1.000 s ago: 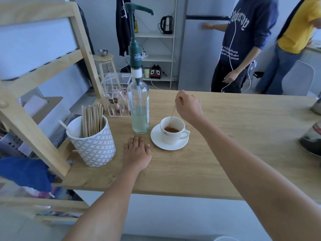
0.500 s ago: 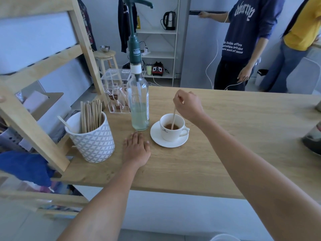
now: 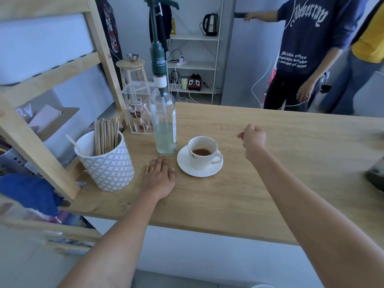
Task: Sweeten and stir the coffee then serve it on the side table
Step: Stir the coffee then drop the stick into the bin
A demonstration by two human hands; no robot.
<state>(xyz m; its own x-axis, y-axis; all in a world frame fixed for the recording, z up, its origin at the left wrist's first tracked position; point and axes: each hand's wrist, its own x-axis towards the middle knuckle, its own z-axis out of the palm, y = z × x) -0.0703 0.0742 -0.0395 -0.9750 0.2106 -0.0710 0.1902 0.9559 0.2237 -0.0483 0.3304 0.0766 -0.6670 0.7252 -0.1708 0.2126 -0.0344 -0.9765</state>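
Observation:
A white cup (image 3: 202, 157) with dark coffee in it stands on a white saucer (image 3: 188, 169) on the wooden table (image 3: 280, 183). Just left of it is a glass syrup bottle (image 3: 165, 129) with a tall green pump. My right hand (image 3: 254, 140) is off to the right of the cup, above the table, closed on a thin wooden stirrer (image 3: 236, 135) whose tip points left. My left hand (image 3: 160, 177) lies flat on the table in front of the bottle, holding nothing.
A patterned white pot (image 3: 108, 163) full of wooden stirrers stands at the left, with a clear box of sachets (image 3: 138, 109) behind it. A wooden ladder frame (image 3: 41, 146) rises at the left. Two people (image 3: 307, 55) stand beyond the table. A dark object (image 3: 376, 173) sits at the right edge.
My right hand has lifted the stirrer out of the cup and carried it to the right. My left hand has stayed flat on the table.

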